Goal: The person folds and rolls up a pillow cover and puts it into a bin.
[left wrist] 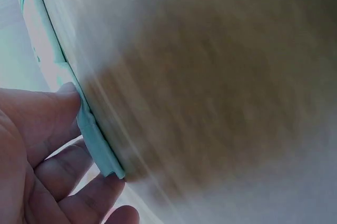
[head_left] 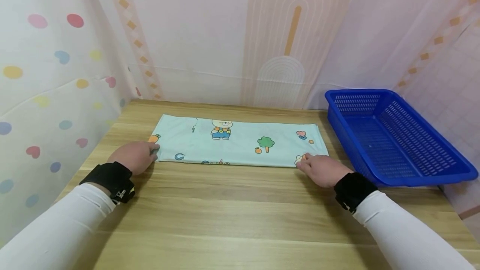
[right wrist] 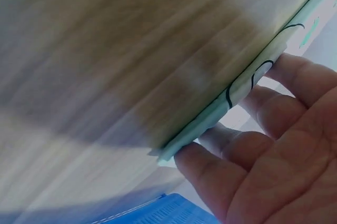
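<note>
A folded pale mint cloth (head_left: 240, 141) printed with a bear, a tree and flowers lies flat on the wooden table as a long strip. At its near left corner is my left hand (head_left: 135, 156), thumb and fingertips touching the cloth's edge (left wrist: 97, 140). My right hand (head_left: 325, 170) rests its fingertips on the near right corner. Bent fingers (right wrist: 258, 111) sit along the cloth's edge in the right wrist view, with the palm off the table. Neither corner looks lifted.
A blue perforated plastic basket (head_left: 360, 153) stands on the table (head_left: 225, 216) right of the cloth, close to my right hand. Behind the table hangs a pale patterned curtain (head_left: 202, 41). Another with coloured dots (head_left: 45, 95) hangs at the left.
</note>
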A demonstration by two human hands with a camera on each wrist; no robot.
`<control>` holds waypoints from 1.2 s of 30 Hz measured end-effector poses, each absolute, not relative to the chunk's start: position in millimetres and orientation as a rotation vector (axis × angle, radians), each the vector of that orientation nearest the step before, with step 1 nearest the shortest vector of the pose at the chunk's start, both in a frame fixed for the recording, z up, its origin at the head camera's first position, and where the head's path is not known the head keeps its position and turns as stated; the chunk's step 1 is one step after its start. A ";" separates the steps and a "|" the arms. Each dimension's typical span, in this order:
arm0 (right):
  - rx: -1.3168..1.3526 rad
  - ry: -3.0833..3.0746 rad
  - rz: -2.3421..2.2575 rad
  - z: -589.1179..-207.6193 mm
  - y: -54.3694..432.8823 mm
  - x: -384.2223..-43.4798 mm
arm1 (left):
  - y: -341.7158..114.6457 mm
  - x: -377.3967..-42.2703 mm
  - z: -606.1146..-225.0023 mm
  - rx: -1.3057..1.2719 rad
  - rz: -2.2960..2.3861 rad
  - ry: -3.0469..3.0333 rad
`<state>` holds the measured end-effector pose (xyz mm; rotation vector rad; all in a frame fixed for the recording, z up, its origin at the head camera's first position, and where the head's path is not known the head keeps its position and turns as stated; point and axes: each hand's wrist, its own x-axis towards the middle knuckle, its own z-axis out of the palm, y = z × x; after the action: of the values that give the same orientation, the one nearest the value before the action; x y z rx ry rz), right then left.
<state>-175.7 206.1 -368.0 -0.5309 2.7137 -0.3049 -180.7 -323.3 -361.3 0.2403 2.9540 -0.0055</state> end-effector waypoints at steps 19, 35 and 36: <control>-0.355 2.786 -0.261 -363.3 192.2 -195.5 | -314.7 -181.7 -353.7 0.215 0.035 2.891; -0.209 2.849 -0.230 -362.4 181.8 -205.4 | -310.7 -184.8 -342.2 0.250 0.145 2.895; -0.218 2.856 -0.225 -363.3 180.6 -204.9 | -310.6 -185.1 -342.0 0.257 0.153 2.894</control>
<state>-204.9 180.6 -363.3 -0.2183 2.8563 -0.2245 -185.1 -310.6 -342.0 0.2570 2.8942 0.1528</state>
